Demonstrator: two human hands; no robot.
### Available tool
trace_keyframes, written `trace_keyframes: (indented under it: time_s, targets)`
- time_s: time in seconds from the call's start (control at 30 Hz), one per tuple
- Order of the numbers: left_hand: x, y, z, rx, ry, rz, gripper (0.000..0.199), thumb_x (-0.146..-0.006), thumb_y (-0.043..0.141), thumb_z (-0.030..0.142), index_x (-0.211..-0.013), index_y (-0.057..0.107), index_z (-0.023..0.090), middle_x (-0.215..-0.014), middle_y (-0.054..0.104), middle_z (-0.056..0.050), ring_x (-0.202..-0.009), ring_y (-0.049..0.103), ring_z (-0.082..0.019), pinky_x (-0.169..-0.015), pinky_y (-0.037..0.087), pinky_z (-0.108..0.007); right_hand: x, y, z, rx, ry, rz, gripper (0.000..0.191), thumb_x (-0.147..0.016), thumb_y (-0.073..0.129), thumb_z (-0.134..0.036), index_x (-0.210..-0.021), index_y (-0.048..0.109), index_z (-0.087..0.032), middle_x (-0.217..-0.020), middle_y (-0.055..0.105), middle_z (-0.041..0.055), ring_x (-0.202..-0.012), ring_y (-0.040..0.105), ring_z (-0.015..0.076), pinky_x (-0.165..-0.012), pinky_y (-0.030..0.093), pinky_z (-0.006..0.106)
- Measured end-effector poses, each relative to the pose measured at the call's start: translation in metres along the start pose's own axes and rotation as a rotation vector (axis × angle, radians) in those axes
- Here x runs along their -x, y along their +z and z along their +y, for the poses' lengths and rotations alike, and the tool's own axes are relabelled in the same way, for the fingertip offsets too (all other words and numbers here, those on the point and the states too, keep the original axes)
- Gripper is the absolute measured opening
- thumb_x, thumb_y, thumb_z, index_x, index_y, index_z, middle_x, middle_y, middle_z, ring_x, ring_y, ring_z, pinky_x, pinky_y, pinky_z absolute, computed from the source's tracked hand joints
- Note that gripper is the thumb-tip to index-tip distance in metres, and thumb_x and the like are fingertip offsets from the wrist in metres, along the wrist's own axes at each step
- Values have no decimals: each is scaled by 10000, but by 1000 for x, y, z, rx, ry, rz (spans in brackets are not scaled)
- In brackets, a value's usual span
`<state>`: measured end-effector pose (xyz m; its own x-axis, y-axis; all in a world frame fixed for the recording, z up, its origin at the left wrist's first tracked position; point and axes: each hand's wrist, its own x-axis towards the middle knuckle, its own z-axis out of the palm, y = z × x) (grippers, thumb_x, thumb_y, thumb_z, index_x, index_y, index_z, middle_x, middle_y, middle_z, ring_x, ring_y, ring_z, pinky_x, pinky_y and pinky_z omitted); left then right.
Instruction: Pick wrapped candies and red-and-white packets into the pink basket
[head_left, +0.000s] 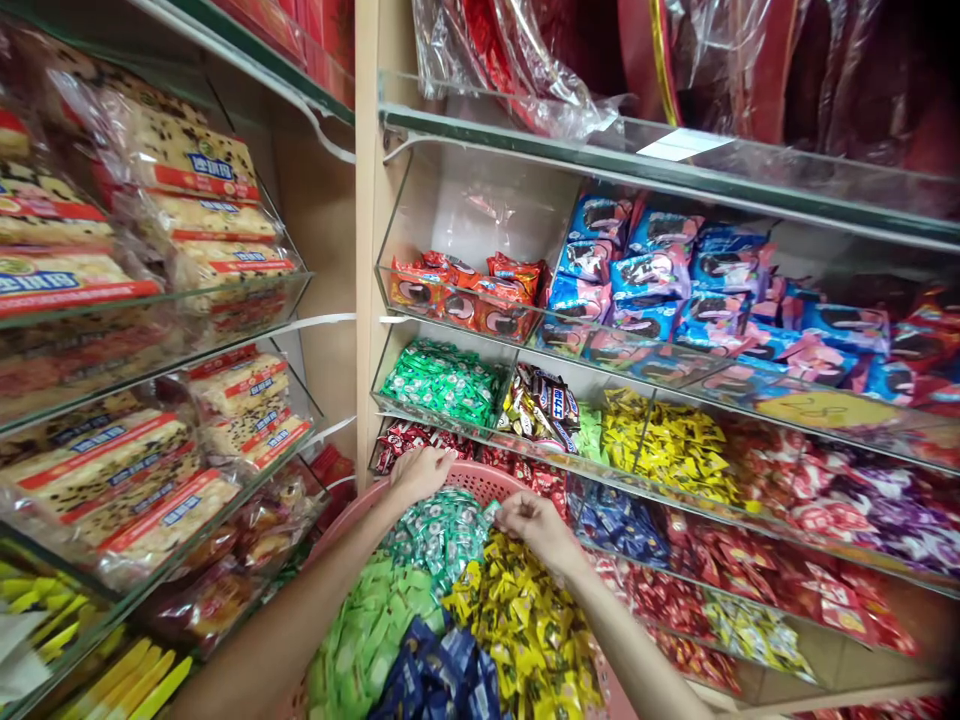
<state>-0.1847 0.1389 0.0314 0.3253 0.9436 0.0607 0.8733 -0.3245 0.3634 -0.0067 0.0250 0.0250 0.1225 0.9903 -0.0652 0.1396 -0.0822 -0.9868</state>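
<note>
A pink perforated plastic basket [480,478] is in front of me, filled with wrapped candies in separate heaps. Teal-green candies [435,530] lie at its far side, light green candies [375,620] at the left, yellow candies [532,630] at the right and dark blue candies [442,675] nearest me. Over the far right of the basket, my right hand [536,522] pinches a small green-wrapped candy [491,510]. My left hand [421,474] is at the far left rim with its fingers bent together; whatever they hold is hidden.
Behind the basket, glass shelf bins hold green candies [442,382], chocolate bars [551,405], yellow candies [667,440] and blue packets [652,270]. Packaged cakes [199,160] fill the left shelves. Glass shelf edges [675,170] jut out above, and a wooden post [367,200] stands between the units.
</note>
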Motion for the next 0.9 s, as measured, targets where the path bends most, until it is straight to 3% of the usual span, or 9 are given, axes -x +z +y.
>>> trace_keyframes:
  time_s: [0.13, 0.3, 0.57, 0.77, 0.9]
  targets:
    - [-1, 4, 0, -1, 13, 24, 560, -814, 184, 574, -777, 651, 267, -786, 669, -37, -736, 608, -199, -574, 374, -249, -3, 18, 2, -1, -25, -37, 212, -622, 584, -270, -776, 464, -189, -522, 504, -63, -481, 476, 97, -498, 367, 217]
    - [-2, 6, 0, 13, 27, 37, 558, -815, 182, 572, -789, 650, 271, -768, 667, -26, -733, 607, -191, -559, 365, -240, -9, 55, 6, 270, -259, -128, 45, -663, 466, -170, -690, 502, -178, -576, 501, -38, -523, 446, 90, -514, 347, 198]
    - [-2, 4, 3, 25, 2, -9, 540, -811, 210, 568, -809, 653, 260, -805, 669, -35, -751, 603, -187, -581, 374, -240, -24, 99, 11, 528, -398, -142, 193, -691, 418, -111, -688, 602, -166, -601, 543, -27, -556, 453, 93, -550, 331, 184]
    - [-3, 8, 1, 12, 8, 5, 530, -813, 206, 559, -800, 647, 266, -787, 668, -28, -738, 604, -182, -571, 367, -237, -20, 120, 16, 734, -451, -199, 231, -713, 450, -94, -785, 640, -205, -789, 640, -1, -739, 535, 127, -670, 366, 201]
    - [-3, 10, 1, 8, -4, -2, 534, -815, 197, 561, -806, 646, 272, -794, 669, -28, -741, 604, -177, -587, 375, -236, -19, 133, 18, 937, -511, -197, 224, -752, 466, -136, -875, 636, -214, -935, 637, 36, -896, 513, 170, -764, 350, 255]
